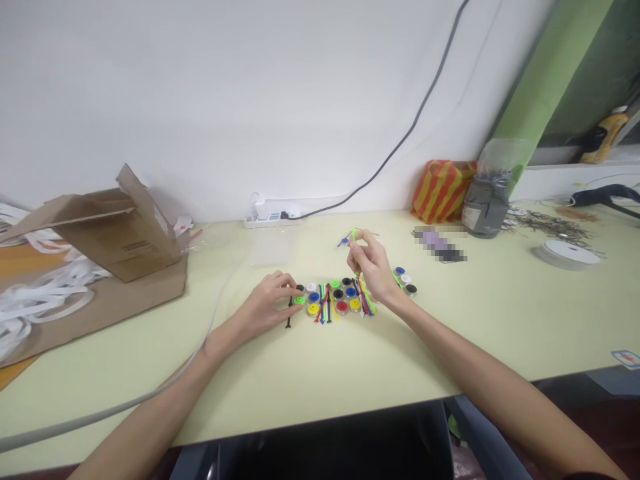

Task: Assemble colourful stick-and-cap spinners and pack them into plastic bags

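My left hand [270,300] rests at the left end of a cluster of small round pieces, its thumb and fingertips closed around a green-topped disc [299,301]. A black plastic arrow [289,313] lies beside those fingers. Raised above the right part of the cluster, my right hand [373,263] pinches a small bright green plastic piece [354,233]. Between the hands lie discs with coloured tops, such as a yellow disc [313,309] and a red disc [341,307]. Bundles of thin coloured arrows [325,305] lie among them. A blue arrow [343,241] is behind my right hand.
An open cardboard box [115,233] and white straps [30,307] occupy the left. A power strip [270,220] sits against the wall. At right are a striped bag [440,190], a dark container [485,203] and a white spool [567,255]. A grey cable [125,405] crosses my left forearm.
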Motion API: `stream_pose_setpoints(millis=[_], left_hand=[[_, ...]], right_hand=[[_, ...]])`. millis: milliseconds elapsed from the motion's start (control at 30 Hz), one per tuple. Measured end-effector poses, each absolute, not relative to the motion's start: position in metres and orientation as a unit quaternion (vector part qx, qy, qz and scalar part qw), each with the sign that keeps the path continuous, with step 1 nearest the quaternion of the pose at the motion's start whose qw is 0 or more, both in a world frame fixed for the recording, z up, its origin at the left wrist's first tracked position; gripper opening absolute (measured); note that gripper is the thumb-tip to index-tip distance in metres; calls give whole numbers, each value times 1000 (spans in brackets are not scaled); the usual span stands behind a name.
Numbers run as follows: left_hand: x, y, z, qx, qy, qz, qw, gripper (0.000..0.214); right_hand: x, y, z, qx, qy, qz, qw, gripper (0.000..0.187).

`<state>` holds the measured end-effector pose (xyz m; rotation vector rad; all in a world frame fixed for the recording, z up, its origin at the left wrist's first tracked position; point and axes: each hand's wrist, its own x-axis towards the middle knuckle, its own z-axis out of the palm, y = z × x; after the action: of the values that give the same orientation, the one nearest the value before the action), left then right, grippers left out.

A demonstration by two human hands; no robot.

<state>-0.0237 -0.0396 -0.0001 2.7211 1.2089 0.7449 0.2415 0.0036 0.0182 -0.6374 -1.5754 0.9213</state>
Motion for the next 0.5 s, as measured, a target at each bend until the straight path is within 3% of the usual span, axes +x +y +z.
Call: stream_pose_setpoints(millis=[367,500], left_hand=[[-22,-39,1,887,403,226,16,28],[-17,-45,7,878,401,259,7,23]], right_hand=[[239,2,16,-279,-685,415,530,29],[231,-6,15,-268,-670,491,488,39]])
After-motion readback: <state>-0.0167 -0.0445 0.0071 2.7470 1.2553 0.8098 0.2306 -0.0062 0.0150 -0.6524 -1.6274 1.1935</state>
